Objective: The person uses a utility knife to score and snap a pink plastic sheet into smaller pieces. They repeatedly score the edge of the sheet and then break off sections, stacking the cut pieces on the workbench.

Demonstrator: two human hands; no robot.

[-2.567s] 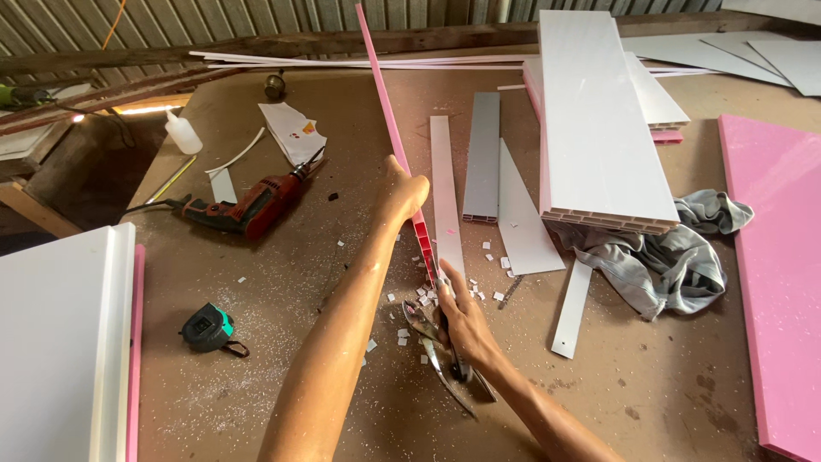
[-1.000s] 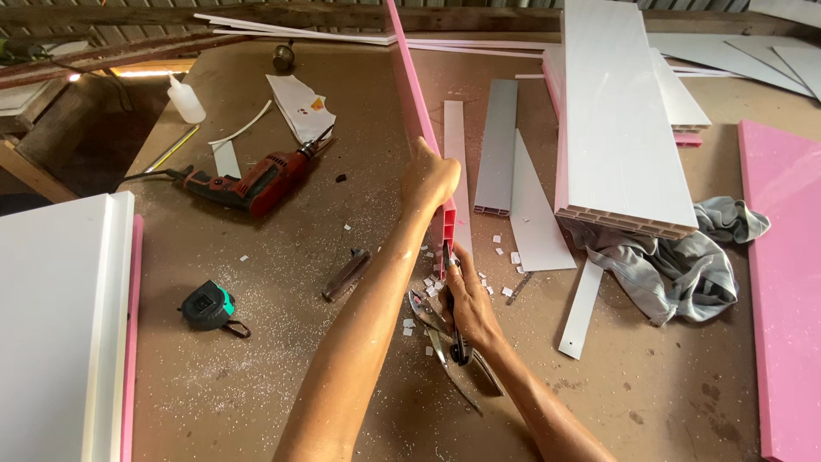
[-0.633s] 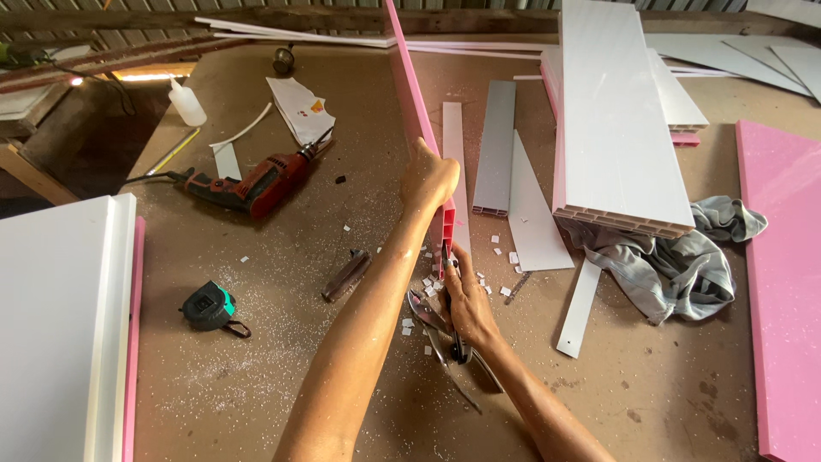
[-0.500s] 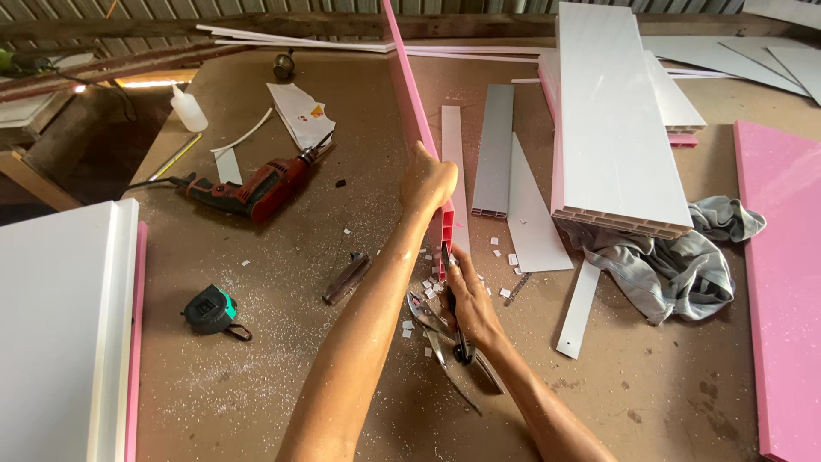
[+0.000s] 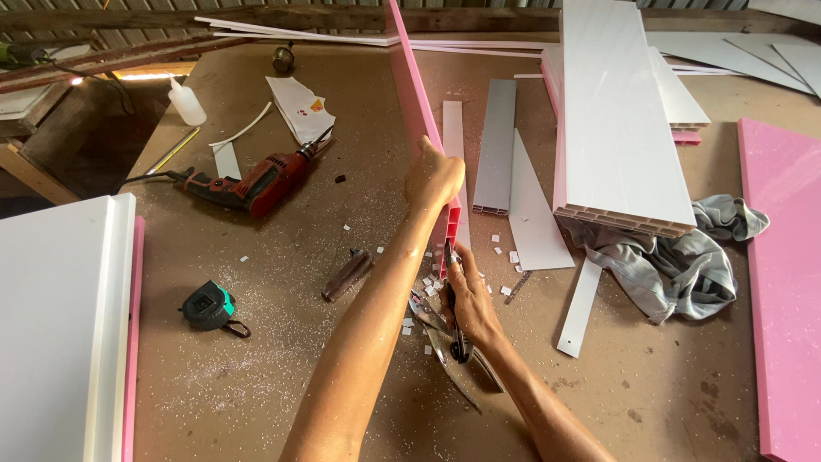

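Pink panel strip (image 5: 412, 90): long, narrow, hollow-celled plastic, stood on edge w/ its cut near end resting on the brown worktop and its far end running up and away out of the top of the view. It is gripped near the lower end by the left hand (image 5: 434, 177). Snips (image 5: 453, 299): dark metal, held upright in the right hand (image 5: 469, 295), blades set at the strip's lower end; whether blades are closed can't be told.

The left hand (image 5: 434, 178) now grips the long pink plastic panel strip (image 5: 419, 120) slightly farther from the desk's near edge; a small dark brown block (image 5: 346, 275) now lies left of the forearm.
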